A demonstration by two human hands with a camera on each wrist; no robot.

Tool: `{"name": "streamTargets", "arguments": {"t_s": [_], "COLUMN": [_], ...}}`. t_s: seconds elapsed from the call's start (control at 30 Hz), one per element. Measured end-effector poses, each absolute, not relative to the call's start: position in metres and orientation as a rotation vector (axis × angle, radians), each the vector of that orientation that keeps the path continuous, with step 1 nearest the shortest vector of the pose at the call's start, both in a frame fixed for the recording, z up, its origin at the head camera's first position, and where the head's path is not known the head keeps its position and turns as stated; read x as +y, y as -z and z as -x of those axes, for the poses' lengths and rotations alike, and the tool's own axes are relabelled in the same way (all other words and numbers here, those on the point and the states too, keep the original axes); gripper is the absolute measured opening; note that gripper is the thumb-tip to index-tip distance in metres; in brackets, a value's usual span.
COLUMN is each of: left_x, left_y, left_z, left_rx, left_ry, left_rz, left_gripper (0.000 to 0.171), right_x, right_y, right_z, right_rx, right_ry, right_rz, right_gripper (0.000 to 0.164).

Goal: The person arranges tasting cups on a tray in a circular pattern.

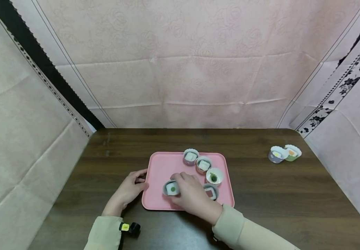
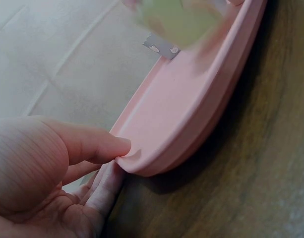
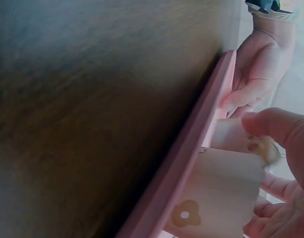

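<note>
A pink tray (image 1: 164, 166) lies on the table. My left hand (image 1: 131, 190) pinches the tray's left edge, thumb over the rim and fingers beneath, as the left wrist view shows. With my right hand (image 1: 193, 194) I grip a small paper cupcake cup (image 1: 171, 188) that holds a white piece with a green dot. That cup looks green and blurred in the left wrist view. Beside my right hand stands a cup with a brown-and-white piece (image 1: 210, 192). In the right wrist view, a pale cup with a beige flower (image 3: 211, 193) is near my fingers.
Along the tray's right half stand a white cup with a green centre (image 1: 214, 176) and two cups with white pieces (image 1: 203, 165), (image 1: 191, 156). A grey-blue cup (image 1: 276, 155) and a green cup (image 1: 293, 152) stand on the wooden table (image 1: 261, 194) at the far right.
</note>
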State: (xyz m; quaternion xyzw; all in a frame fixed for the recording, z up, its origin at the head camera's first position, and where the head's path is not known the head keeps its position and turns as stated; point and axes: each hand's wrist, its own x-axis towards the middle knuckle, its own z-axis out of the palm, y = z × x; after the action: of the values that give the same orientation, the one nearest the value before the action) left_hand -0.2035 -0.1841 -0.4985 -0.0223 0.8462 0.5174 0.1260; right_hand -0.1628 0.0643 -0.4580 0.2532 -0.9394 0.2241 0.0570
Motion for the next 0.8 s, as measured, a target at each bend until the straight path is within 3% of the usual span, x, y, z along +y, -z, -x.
{"name": "streamTargets", "arguments": {"t_s": [0.8], "left_x": [-0.1833], "left_y": [0.4961], "left_z": [0.2027], "left_rx": [2.470], "left_ry": [-1.488], "left_rz": [0.059], "left_gripper": [0.054], "right_x": [0.0684], "right_y": [0.4601], "right_z": [0.1633], "right_rx": [-2.863], "right_ry": [-0.705], "right_rz": [-0.743], "right_gripper": [0.059]}}
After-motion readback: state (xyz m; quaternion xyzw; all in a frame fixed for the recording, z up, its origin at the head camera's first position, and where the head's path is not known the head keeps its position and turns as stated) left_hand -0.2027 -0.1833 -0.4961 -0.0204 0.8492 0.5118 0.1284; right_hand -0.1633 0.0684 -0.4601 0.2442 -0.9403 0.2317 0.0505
